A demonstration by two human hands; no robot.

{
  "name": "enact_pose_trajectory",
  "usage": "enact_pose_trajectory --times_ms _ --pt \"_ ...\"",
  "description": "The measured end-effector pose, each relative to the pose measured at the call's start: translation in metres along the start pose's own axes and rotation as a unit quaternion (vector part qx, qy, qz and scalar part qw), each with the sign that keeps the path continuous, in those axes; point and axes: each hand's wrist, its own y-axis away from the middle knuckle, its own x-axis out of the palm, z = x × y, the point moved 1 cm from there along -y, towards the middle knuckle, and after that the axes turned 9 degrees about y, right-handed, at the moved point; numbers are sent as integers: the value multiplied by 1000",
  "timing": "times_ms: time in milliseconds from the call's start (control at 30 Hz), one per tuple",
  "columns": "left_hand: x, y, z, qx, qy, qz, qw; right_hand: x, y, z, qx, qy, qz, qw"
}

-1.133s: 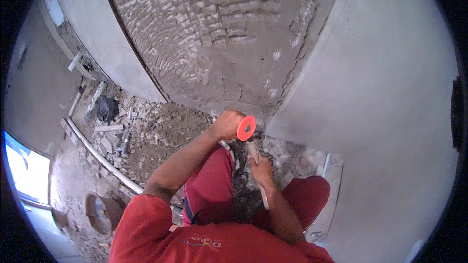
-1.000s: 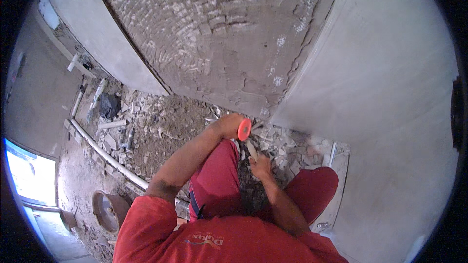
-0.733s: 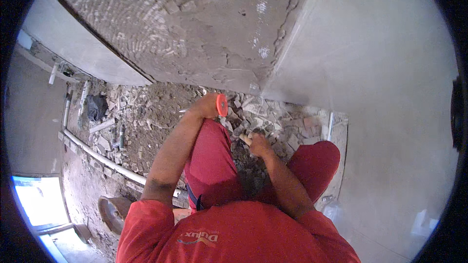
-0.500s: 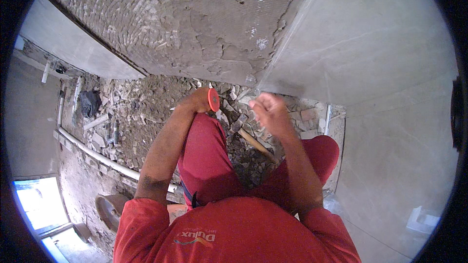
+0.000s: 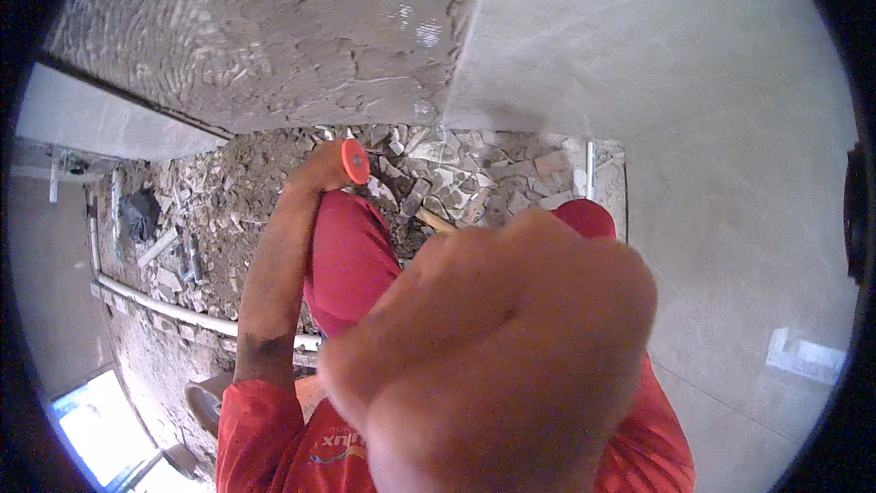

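Note:
Over my left knee, my left hand [image 5: 326, 166] is closed around a chisel with a round orange guard [image 5: 356, 162]. The guard faces up, and the hand hides most of the chisel. My right hand [image 5: 511, 329] is raised very close to the camera, large and blurred. Its fingers are curled into a fist, with nothing seen in it. Beyond it a hammer [image 5: 434, 220] with a wooden handle lies on the rubble between my legs. The right hand covers the lower part of that handle.
Broken tile and rubble [image 5: 447, 160] cover the floor. Ahead stands a mortar-coated wall [image 5: 301, 46], with a grey tiled wall [image 5: 721, 173] to the right. A white pipe [image 5: 173, 310] runs along the left, near a round bucket [image 5: 208, 397]. A dark bag [image 5: 140, 215] lies far left.
My right hand has come up from above the right knee to close in front of the camera. The left hand keeps its hold on the chisel. The whole view has shifted slightly.

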Motion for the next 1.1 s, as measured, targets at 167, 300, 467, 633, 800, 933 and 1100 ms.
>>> enact_pose_trajectory --times_ms 167,300,467,633,800,933,1100 --pt "37 -39 31 34 75 -38 996 16 -15 -24 -16 91 15 996" --pt "48 -45 27 -56 121 -83 988 45 -17 -22 154 -109 50 981" --pt "7 -3 -23 -26 131 -128 983 109 -43 -18 114 -493 177 844" --pt "-9 41 -13 -67 112 -303 944 159 -7 97 280 -844 -79 451" --pt "-14 112 22 -138 135 -453 870 148 -77 85 501 -737 189 413" --pt "4 177 40 -234 131 -487 831 206 -41 74 257 -842 103 463" --pt "111 266 74 -345 228 -451 791 233 -52 69 185 -821 136 523"
